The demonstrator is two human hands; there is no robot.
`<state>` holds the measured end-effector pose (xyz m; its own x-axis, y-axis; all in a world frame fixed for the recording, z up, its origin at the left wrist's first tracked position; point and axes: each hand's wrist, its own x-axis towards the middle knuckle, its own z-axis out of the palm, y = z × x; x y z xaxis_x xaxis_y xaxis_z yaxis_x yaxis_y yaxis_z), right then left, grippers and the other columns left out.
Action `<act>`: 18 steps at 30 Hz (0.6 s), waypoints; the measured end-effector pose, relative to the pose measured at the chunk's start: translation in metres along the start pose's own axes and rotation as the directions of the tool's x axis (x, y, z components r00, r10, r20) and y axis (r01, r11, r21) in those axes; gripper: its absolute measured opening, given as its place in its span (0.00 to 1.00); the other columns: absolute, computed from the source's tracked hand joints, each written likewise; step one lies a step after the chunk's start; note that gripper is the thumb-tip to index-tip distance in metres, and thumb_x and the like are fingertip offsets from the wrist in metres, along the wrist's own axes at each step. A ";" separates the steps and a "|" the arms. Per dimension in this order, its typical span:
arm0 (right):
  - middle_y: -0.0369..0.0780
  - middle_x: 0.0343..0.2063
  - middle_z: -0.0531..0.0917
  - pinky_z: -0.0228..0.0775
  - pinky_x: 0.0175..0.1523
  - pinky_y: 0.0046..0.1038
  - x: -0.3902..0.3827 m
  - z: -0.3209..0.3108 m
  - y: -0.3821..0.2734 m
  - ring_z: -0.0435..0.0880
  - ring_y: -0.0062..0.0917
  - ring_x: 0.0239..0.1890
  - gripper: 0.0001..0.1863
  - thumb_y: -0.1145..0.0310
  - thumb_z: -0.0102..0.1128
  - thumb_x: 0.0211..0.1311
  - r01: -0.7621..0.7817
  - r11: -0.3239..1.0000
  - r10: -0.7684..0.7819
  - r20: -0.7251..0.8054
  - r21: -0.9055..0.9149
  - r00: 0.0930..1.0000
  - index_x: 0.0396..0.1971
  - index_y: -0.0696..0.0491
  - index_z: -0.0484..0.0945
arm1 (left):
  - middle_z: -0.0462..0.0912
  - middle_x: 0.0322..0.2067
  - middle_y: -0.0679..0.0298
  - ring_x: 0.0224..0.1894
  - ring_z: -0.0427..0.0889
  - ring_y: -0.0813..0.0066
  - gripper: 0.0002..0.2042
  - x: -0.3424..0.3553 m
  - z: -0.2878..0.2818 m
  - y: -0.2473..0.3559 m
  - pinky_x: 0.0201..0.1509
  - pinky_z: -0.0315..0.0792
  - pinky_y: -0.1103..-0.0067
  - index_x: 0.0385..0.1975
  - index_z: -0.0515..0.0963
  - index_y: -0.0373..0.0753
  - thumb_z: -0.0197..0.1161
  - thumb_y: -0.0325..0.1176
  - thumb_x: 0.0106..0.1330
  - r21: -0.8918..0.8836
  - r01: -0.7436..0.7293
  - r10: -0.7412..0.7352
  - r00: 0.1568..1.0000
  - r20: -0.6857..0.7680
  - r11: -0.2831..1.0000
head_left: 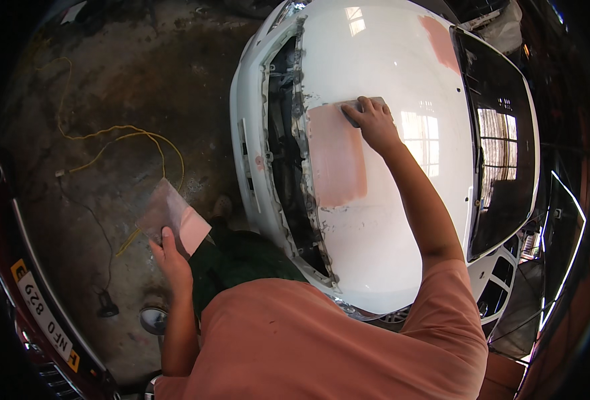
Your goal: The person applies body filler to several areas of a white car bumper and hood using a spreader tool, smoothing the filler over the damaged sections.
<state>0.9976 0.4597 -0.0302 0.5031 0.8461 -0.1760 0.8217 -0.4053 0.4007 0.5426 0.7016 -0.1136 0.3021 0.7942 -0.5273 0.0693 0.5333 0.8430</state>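
My right hand (373, 125) is closed around a dark grey, flat spreader (352, 112), pressed to the hood near the top right edge of a pink filler patch (338, 157). The patch is roughly rectangular, with a deeper pink strip down its right side. It lies on the white car hood (401, 67), beside the open gap along the front edge. My left hand (171, 258) grips a thin, greyish board (161, 207) low over the floor at my left. Smooth pink material covers the board's right part. My left thumb lies on top; the fingers beneath are hidden.
Another pink patch (439, 43) sits near the dark windshield (501, 143). A yellow cord (131, 128) winds over the stained floor (148, 73). A dark red vehicle (5, 220) stands at the far left. Near my left forearm is a round, shiny object (153, 320).
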 end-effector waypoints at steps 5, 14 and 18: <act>0.43 0.54 0.75 0.67 0.59 0.48 0.007 0.002 0.001 0.74 0.41 0.59 0.27 0.74 0.54 0.61 -0.011 1.000 0.010 0.066 0.018 0.998 0.59 0.35 0.74 | 0.72 0.60 0.50 0.60 0.72 0.64 0.26 -0.003 0.000 0.007 0.64 0.65 0.72 0.63 0.64 0.25 0.55 0.41 0.76 -0.011 -0.060 0.060 0.998 0.032 0.998; 0.45 0.52 0.74 0.68 0.58 0.47 -0.065 -0.008 -0.028 0.74 0.43 0.59 0.28 0.75 0.56 0.58 0.018 0.998 -0.023 0.093 0.055 0.995 0.59 0.38 0.74 | 0.72 0.60 0.53 0.59 0.72 0.67 0.24 -0.005 0.015 0.017 0.65 0.64 0.73 0.63 0.65 0.27 0.54 0.40 0.77 0.008 -0.042 0.041 0.996 0.081 0.999; 0.48 0.57 0.71 0.63 0.61 0.50 -0.143 -0.013 -0.060 0.69 0.45 0.63 0.31 0.77 0.56 0.56 -0.007 0.999 0.002 0.119 0.042 0.993 0.62 0.40 0.72 | 0.73 0.60 0.54 0.59 0.72 0.67 0.24 -0.003 0.017 0.011 0.65 0.64 0.74 0.64 0.64 0.28 0.54 0.40 0.77 -0.009 -0.050 0.051 0.990 0.134 0.999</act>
<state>0.8731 0.3676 -0.0171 0.5327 0.7983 -0.2812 0.8289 -0.4249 0.3639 0.5585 0.7004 -0.1007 0.4303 0.7737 -0.4650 0.0455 0.4959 0.8672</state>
